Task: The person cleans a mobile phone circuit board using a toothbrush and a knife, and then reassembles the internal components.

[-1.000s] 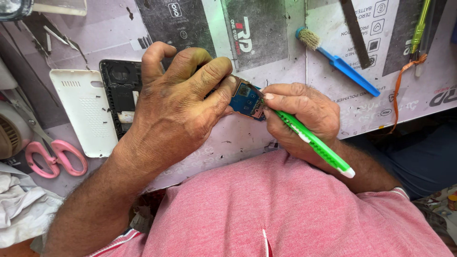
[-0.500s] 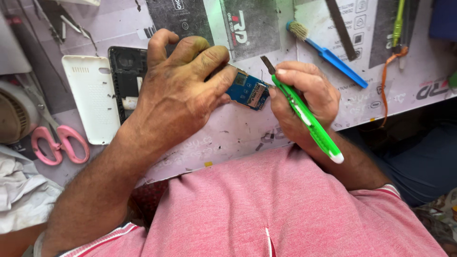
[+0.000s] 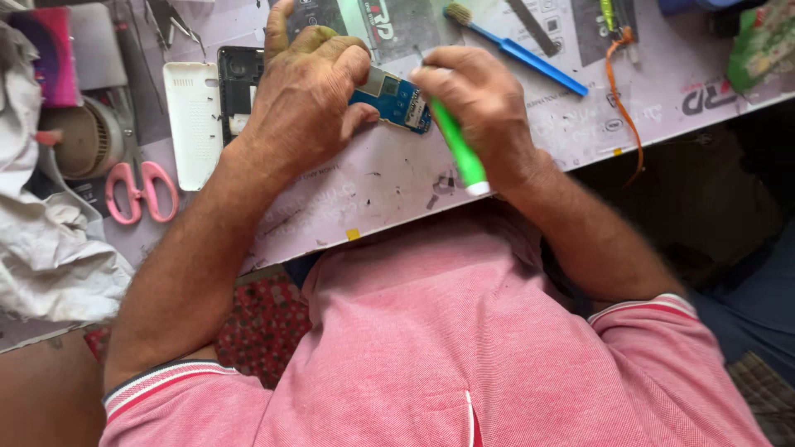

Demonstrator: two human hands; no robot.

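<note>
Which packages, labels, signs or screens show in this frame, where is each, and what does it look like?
Printed work mat: covers the bench under both hands, pale lilac with dark panels and red-and-white markings.
Green packet: top right corner, crinkled, green with coloured print.
Pink packet or booklet: top left, flat, magenta.
No screens visible.

Left hand (image 3: 302, 99) pressing flat, right hand (image 3: 476, 99) fisted (both forearms bare).

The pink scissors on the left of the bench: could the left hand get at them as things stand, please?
Probably yes, though not at once. The pink scissors lie uncovered beside the left forearm, with nothing on top of them. But the left hand is gripping the blue circuit board, so it would have to let go first.
</note>
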